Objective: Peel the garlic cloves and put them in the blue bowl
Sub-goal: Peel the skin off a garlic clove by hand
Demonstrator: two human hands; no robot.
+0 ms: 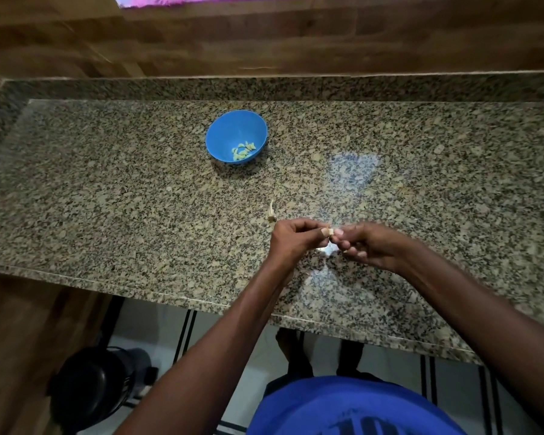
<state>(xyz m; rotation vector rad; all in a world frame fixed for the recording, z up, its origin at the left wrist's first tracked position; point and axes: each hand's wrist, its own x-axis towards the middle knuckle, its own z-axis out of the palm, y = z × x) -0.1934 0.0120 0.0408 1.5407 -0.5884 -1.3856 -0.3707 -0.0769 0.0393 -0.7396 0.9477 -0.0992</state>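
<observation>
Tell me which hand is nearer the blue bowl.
Left. The left hand sits nearer the blue bowl, below and right of it; the right hand is farther right. Both pinch a garlic clove.

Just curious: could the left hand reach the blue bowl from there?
Probably yes. Bare counter lies between the left hand and the blue bowl, but its fingers are busy pinching a garlic clove.

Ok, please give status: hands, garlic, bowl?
Left hand and right hand pinch one garlic clove. Blue bowl holds peeled cloves. Path to bowl unobstructed.
</observation>
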